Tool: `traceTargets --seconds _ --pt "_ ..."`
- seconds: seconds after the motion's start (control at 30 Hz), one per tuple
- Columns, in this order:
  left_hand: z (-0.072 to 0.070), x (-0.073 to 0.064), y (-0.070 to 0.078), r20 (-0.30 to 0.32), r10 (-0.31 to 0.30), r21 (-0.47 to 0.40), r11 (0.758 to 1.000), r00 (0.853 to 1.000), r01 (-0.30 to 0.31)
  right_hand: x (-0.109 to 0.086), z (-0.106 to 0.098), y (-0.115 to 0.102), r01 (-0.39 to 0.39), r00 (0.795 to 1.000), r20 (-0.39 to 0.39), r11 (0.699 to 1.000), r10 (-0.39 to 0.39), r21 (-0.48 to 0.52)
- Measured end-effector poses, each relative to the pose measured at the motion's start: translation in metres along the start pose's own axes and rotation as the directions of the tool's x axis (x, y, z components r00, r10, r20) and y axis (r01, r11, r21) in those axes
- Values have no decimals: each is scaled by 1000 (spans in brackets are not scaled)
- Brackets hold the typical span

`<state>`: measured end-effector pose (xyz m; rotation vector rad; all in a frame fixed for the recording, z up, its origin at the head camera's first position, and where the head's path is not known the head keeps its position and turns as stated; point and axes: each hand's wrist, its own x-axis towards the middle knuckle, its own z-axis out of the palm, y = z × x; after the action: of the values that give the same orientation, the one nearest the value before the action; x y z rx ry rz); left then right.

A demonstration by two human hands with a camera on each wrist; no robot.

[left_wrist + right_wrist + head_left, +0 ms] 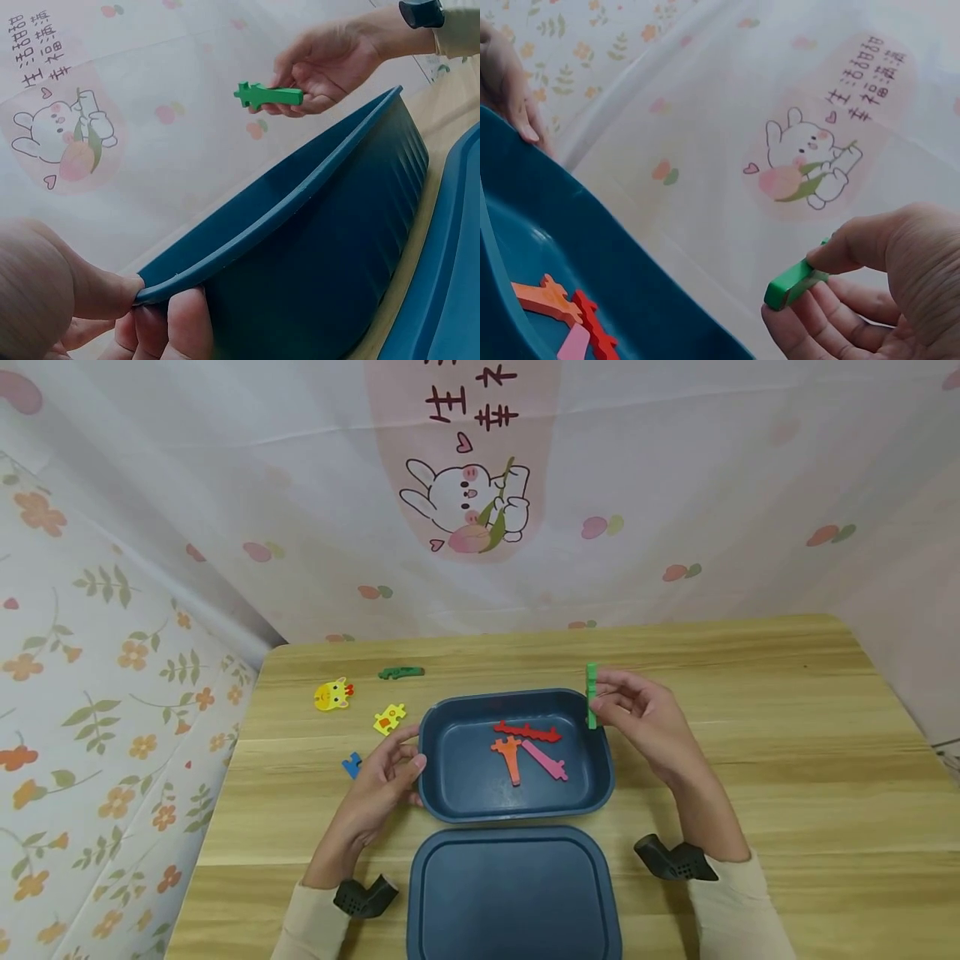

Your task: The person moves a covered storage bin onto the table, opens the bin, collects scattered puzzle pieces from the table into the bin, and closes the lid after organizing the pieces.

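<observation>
My right hand (637,714) pinches a green puzzle piece (592,697) between thumb and fingers, above the right end of a dark blue box (517,816). In the left wrist view the green piece (274,96) shows its notched outline. With thumb over the rim and fingers beneath it, my left hand (378,785) grips the box's left end. Inside the box lie a red puzzle piece (528,732), an orange puzzle piece (510,762) and a pink puzzle piece (546,761).
A dark blue lid (513,893) lies in front of the box. Left of the box are a yellow giraffe-head piece (333,695), a yellow piece (390,718), a blue piece (352,766) and a dark green piece (401,672). A curtain (300,527) hangs behind the table.
</observation>
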<state>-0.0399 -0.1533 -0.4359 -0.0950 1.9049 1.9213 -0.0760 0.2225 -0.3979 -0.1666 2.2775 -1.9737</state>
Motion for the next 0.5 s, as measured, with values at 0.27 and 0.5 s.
traceTargets --seconds 0.27,0.5 --pt "-1 -1 0 13 -3 -10 1000 1000 3 -2 9 -5 12 999 42 996 -8 -88" --pt "-1 0 1 10 2 -6 1000 1000 -2 -2 16 -7 45 996 79 988 -34 -145"
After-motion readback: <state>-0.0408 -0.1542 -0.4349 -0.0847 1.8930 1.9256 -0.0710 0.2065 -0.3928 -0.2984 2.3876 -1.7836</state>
